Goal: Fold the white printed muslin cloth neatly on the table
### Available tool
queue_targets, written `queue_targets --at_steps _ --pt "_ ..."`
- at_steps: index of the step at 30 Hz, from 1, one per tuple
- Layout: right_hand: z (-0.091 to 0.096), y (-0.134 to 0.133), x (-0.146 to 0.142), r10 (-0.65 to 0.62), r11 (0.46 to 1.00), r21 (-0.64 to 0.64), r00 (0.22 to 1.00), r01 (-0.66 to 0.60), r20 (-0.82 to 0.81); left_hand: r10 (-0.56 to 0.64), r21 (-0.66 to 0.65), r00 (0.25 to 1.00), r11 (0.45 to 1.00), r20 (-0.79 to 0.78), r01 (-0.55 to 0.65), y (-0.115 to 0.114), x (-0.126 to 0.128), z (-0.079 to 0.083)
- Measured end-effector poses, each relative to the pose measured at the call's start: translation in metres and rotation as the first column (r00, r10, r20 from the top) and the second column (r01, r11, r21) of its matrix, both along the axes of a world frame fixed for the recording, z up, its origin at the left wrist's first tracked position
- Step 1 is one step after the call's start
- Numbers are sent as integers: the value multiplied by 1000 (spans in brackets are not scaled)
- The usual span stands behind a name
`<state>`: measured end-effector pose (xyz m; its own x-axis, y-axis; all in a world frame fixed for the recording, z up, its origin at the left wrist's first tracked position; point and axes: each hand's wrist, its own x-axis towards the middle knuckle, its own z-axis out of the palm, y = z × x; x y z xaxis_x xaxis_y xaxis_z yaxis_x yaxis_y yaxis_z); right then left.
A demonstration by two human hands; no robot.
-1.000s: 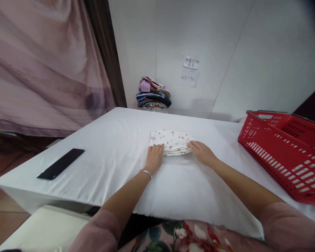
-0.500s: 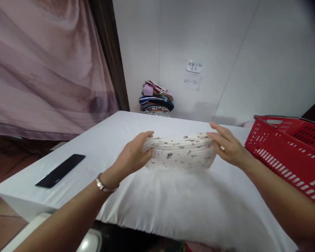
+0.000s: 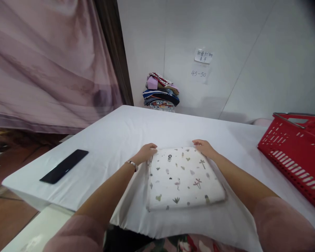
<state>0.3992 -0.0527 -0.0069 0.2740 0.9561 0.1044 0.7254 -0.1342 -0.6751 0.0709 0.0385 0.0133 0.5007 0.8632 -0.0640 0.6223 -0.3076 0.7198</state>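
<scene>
A folded white cloth (image 3: 183, 178), printed with small palm trees, cacti and a flamingo, lies flat near the front edge of the white-covered table (image 3: 105, 147). At its far left corner, my left hand (image 3: 146, 152) is closed on the edge, a metal bracelet around the wrist. My right hand (image 3: 205, 148) grips the far right corner, its fingers reaching past the back edge. The cloth's layers show as a thick stack along its left and near sides. Parts of the fingertips are hidden.
A black phone-like slab (image 3: 64, 166) rests on the left of the table. At the right stands a red plastic basket (image 3: 294, 154). Behind the table is a pile of folded clothes (image 3: 161, 92) by the wall. A pink curtain (image 3: 47, 66) hangs at left.
The cloth was held upright on its edge between both hands; now it lies flat, closer to me, with its printed face up. The view has shifted slightly left.
</scene>
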Motion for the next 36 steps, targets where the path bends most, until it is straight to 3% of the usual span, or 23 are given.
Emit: queue_targets --at_steps 2,6,9,12,16,20,29,36 --pt "-6 -1 2 17 1000 14 998 -17 53 -30 50 1000 998 1 29 -5 -2 0" --pt "2 -9 -3 144 985 59 963 -161 226 -51 107 998 993 21 48 -16 -7 4" --pt "10 -10 -19 316 939 55 917 -338 242 -49 85 998 995 34 46 -21 -8 2" --pt "14 -6 -36 442 884 42 860 -466 256 -74 156 995 986 60 64 -22 -6 -5" --pt "13 -2 -46 428 885 80 869 -459 249 -90 262 993 963 76 67 -22 -4 -11" --pt "8 -3 -48 411 893 102 887 -438 209 -68 269 995 962 68 48 -22 -5 -13" --pt "7 -6 -53 362 926 66 925 -371 114 -25 197 990 980 141 -3 -20 -2 -11" --pt "8 -1 -58 296 955 -16 951 -296 91 183 -14 973 983 144 -183 -11 -1 -15"
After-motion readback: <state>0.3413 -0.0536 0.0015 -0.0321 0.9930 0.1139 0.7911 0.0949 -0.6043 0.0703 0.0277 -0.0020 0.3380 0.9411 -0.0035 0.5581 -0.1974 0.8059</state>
